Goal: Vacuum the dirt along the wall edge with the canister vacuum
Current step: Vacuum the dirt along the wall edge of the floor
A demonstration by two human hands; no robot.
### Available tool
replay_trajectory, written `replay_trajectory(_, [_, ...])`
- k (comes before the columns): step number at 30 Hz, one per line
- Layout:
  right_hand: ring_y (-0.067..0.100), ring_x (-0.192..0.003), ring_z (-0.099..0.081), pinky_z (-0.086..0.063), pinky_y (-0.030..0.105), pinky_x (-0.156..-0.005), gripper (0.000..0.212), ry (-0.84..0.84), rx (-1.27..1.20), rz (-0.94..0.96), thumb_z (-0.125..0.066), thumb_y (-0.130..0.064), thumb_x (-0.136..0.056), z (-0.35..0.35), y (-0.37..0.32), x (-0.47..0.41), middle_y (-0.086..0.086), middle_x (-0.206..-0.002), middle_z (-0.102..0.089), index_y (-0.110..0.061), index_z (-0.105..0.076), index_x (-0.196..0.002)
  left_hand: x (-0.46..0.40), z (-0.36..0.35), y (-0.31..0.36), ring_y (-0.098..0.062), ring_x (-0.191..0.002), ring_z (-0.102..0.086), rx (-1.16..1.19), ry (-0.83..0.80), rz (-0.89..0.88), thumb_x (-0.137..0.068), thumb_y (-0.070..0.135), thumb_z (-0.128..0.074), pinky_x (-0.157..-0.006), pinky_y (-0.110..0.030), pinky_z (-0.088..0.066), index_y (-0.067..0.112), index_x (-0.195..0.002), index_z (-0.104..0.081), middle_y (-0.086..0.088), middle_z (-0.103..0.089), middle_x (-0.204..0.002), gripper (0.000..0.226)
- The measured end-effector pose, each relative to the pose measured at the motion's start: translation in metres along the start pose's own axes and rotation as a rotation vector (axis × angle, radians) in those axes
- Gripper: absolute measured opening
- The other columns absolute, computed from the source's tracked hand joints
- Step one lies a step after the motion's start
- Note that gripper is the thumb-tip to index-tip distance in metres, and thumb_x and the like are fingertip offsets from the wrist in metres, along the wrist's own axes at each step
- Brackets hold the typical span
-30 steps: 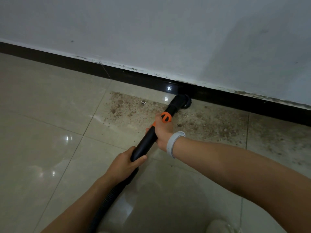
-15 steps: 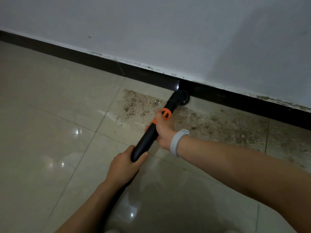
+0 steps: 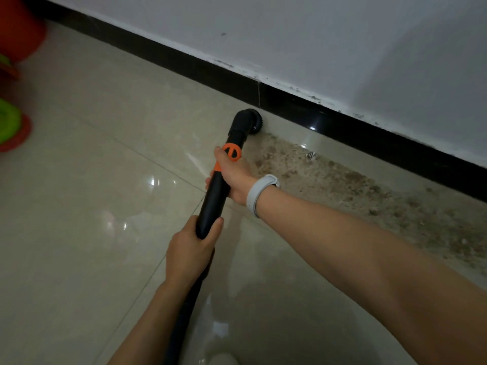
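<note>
Floor [image 3: 79,233]: glossy beige tiles, light reflections on the surface. Far left edge: red rounded object [image 3: 18,25] standing at the far corner near the black baseboard [image 3: 369,133]; nearer along the same edge, green item [image 3: 9,122] on a red base [image 3: 19,135], partly cut off.

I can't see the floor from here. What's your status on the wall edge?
Both hands on the wand: left hand low, right hand by the orange collar. Brush head at the baseboard. Dirt band remains to its right. Nothing blocking.
</note>
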State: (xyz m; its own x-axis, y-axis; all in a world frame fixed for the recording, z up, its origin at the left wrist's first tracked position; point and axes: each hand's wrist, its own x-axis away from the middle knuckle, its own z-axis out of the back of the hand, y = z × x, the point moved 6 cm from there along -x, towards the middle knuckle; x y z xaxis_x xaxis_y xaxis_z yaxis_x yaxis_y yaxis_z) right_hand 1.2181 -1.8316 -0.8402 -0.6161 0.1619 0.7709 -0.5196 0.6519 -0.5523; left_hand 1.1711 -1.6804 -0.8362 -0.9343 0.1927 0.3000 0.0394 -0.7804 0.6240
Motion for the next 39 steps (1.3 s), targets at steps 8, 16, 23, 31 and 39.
replay_trajectory(8, [0.023,-0.054,-0.055,-0.053,0.037,-0.061,0.044,0.030,0.038,-0.026,-0.055,-0.034,-0.094,-0.009,0.004,-0.019,0.011,-0.074,-0.052,-0.007,-0.040,-0.125,-0.019,-0.001,-0.012,-0.014,-0.061,-0.063,0.065,-0.058,0.038,-0.084,0.052,-0.058,-0.058,-0.033,-0.051,0.029,-0.074,-0.055,0.004,-0.065,-0.064,0.025])
replay_trajectory(16, [0.023,-0.051,-0.054,-0.054,0.036,-0.058,0.037,0.079,-0.007,0.002,-0.055,-0.036,-0.093,0.004,0.007,-0.018,0.010,-0.071,-0.051,-0.008,-0.044,-0.116,-0.016,-0.007,-0.005,-0.008,-0.057,-0.062,0.061,-0.114,0.012,-0.082,0.055,-0.056,-0.052,-0.026,-0.048,0.027,-0.076,-0.055,0.005,-0.065,-0.063,0.028])
replay_trajectory(23, [0.019,-0.039,-0.054,-0.054,0.030,-0.047,0.027,0.139,-0.067,0.024,-0.054,-0.033,-0.093,0.033,0.016,-0.008,0.009,-0.067,-0.051,-0.009,-0.045,-0.101,-0.005,-0.019,-0.002,-0.008,-0.057,-0.063,0.046,-0.193,-0.030,-0.083,0.053,-0.058,-0.057,-0.032,-0.053,0.029,-0.078,-0.055,0.005,-0.065,-0.063,0.024])
replay_trajectory(31, [0.021,-0.044,-0.054,-0.054,0.032,-0.053,0.025,0.188,-0.159,-0.008,-0.056,-0.033,-0.092,0.050,0.026,0.007,0.008,-0.067,-0.051,-0.011,-0.046,-0.085,0.004,-0.024,0.000,-0.006,-0.052,-0.062,0.035,-0.260,-0.047,-0.086,0.050,-0.059,-0.056,-0.030,-0.052,0.026,-0.077,-0.058,0.005,-0.065,-0.059,0.026])
replay_trajectory(39, [0.019,-0.038,-0.053,-0.054,0.031,-0.050,0.022,0.224,-0.292,0.029,-0.057,-0.026,-0.092,0.081,0.027,0.022,0.009,-0.067,-0.051,-0.009,-0.047,-0.083,0.014,-0.039,0.021,-0.007,-0.056,-0.063,0.023,-0.366,-0.085,-0.088,0.044,-0.059,-0.061,-0.029,-0.052,0.020,-0.078,-0.060,0.003,-0.066,-0.063,0.027])
